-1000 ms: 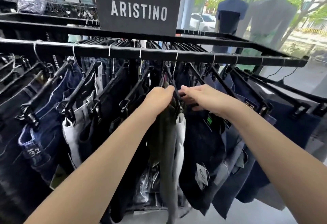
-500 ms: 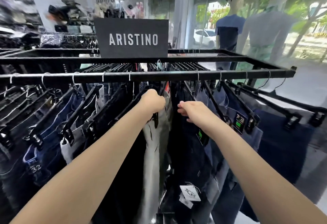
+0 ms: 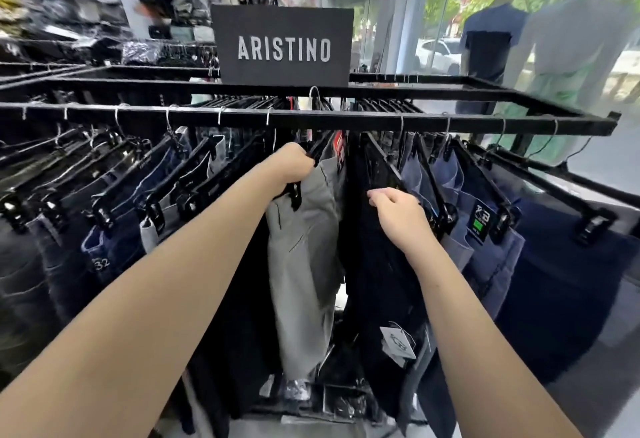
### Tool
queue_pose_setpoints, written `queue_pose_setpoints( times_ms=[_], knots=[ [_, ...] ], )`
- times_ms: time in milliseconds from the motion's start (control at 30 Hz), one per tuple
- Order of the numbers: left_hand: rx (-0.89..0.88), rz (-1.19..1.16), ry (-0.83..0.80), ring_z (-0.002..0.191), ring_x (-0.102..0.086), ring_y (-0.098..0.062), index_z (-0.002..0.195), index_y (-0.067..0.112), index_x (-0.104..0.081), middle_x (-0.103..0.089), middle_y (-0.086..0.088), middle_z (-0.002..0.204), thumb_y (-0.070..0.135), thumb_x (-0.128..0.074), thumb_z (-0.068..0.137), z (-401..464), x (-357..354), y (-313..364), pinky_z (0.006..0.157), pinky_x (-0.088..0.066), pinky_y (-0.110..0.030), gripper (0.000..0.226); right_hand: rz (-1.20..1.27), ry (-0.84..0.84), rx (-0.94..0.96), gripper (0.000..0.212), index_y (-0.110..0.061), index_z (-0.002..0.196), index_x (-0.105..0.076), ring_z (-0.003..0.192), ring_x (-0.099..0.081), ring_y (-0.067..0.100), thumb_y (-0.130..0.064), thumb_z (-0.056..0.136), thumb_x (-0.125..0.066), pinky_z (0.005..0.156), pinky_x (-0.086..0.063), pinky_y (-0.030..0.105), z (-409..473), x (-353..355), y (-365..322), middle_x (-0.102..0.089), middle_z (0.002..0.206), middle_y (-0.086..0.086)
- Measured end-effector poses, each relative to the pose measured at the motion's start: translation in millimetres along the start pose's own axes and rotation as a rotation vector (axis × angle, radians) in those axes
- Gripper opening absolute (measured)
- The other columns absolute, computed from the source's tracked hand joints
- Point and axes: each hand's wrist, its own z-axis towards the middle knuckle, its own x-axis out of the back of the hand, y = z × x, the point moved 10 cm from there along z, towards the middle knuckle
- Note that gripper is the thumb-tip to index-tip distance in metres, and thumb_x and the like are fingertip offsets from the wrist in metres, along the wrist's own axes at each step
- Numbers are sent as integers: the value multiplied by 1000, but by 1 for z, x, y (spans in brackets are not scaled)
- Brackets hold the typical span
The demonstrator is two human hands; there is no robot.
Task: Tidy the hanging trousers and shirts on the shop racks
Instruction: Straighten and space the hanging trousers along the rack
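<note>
A black metal rack rail (image 3: 346, 122) carries a row of trousers on black clip hangers. My left hand (image 3: 292, 167) is shut on the clip hanger of a pair of grey trousers (image 3: 306, 264) just below the rail, at the middle. My right hand (image 3: 398, 207) pinches the top edge of a pair of dark navy jeans (image 3: 381, 282) hanging to the right of the grey pair. A gap shows between the two garments. Blue and dark jeans (image 3: 114, 247) hang to the left, lighter blue and navy trousers (image 3: 491, 247) to the right.
A black ARISTINO sign (image 3: 282, 46) stands on the rack top. Two dressed mannequins (image 3: 491, 39) stand by the shop window at the right. More clothing racks and shelves fill the back left. White paper tags (image 3: 398, 346) dangle from the dark jeans.
My hands have moved apart: the left has drawn the grey trousers' hanger left and up toward the rail, the right has shifted right and down onto the dark jeans. The view has tilted up.
</note>
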Motion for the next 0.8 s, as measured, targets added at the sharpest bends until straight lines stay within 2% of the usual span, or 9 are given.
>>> queue_pose_setpoints(
  times_ms=[100, 167, 267, 400, 500, 600, 667, 733, 800],
  knots=[
    [15, 168, -28, 64, -36, -16, 75, 15, -44, -38, 1, 71, 11, -49, 94, 2, 0, 2, 62, -33, -29, 20, 41, 20, -8, 33, -21, 113, -70, 113, -57, 22, -33, 95, -45, 103, -43, 41, -3, -1, 1, -68, 117, 0],
    [51, 286, -33, 75, -47, -20, 88, 12, -57, -48, -1, 78, 19, -50, 94, -4, -8, -9, 76, -42, -33, 12, 51, 17, -12, 34, -24, 120, -68, 108, -58, 18, -30, 95, -46, 98, -45, 34, -4, -4, 3, -68, 117, -2],
    [118, 295, -76, 88, -53, -23, 115, 3, -65, -57, -7, 96, 19, -53, 91, -22, -32, -47, 90, -48, -39, 31, 21, 4, 2, 34, -26, 122, -66, 104, -61, 20, -29, 94, -46, 91, -45, 32, -8, -10, 6, -69, 114, 0],
    [192, 268, -209, 91, -54, -19, 115, 6, -68, -61, -5, 100, 19, -61, 90, -68, -50, -99, 92, -47, -37, 30, -41, -50, 16, 34, -24, 124, -64, 116, -55, 20, -24, 94, -47, 91, -40, 27, -17, -21, 18, -67, 118, -2],
    [203, 194, -268, 96, -61, -17, 111, 15, -71, -69, -2, 108, 19, -61, 92, -119, -39, -125, 95, -49, -36, 22, -78, -106, 70, 36, -24, 125, -63, 120, -53, 19, -19, 91, -52, 91, -38, 21, -33, -43, 31, -67, 116, -5],
    [239, 165, -322, 103, -64, -15, 108, 34, -72, -72, 8, 106, 20, -58, 95, -183, -25, -154, 96, -51, -37, 24, -110, -238, 218, 41, -25, 125, -63, 96, -60, 7, -14, 86, -62, 82, -40, 9, -63, -89, 30, -65, 105, -9],
    [251, 184, -293, 97, -67, -21, 106, 44, -69, -73, 3, 102, 25, -58, 93, -222, -14, -179, 90, -54, -41, 26, -207, -288, 392, 45, -24, 122, -66, 105, -59, 11, -12, 79, -67, 96, -43, 23, -90, -123, 25, -65, 117, -6],
    [307, 227, -238, 76, -65, -17, 105, 46, -68, -73, 1, 91, 25, -57, 93, -263, -6, -208, 72, -55, -33, 26, -374, -308, 531, 46, -30, 119, -68, 124, -49, 19, -21, 74, -73, 105, -33, 37, -121, -155, 24, -60, 129, -7],
    [369, 272, -210, 78, -62, -13, 111, 43, -67, -72, 5, 95, 19, -57, 95, -301, -4, -236, 72, -50, -28, 31, -530, -388, 565, 51, -41, 125, -61, 130, -37, 19, -38, 75, -74, 104, -24, 39, -152, -183, 30, -54, 132, -15]
  ],
)
